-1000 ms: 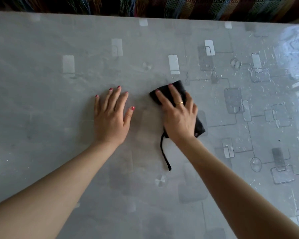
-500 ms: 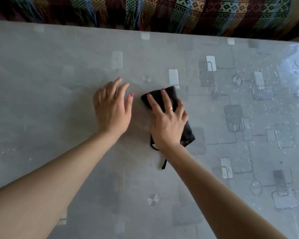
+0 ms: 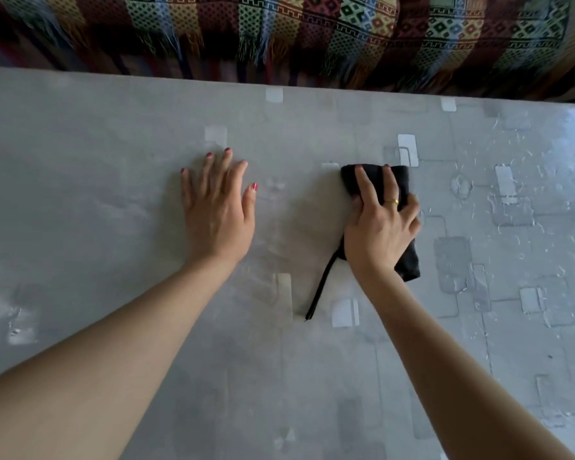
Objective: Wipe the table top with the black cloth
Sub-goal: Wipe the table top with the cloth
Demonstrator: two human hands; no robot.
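Hands: my left hand flat on the table top; my right hand pressing the black cloth.

Left hand: palm down, fingers straight and slightly spread, holding nothing, well to the left of the cloth. Right hand: laid over the cloth, fingers extended along it, thumb at its left edge, a gold ring on one finger; forearm coming in from the lower right. Black cloth: folded, lying on the table top under my right hand, a thin black strap trailing from its near left corner. Beyond the cloth, past the table's far edge: a patterned woven fabric with fringe. No legible writing anywhere.
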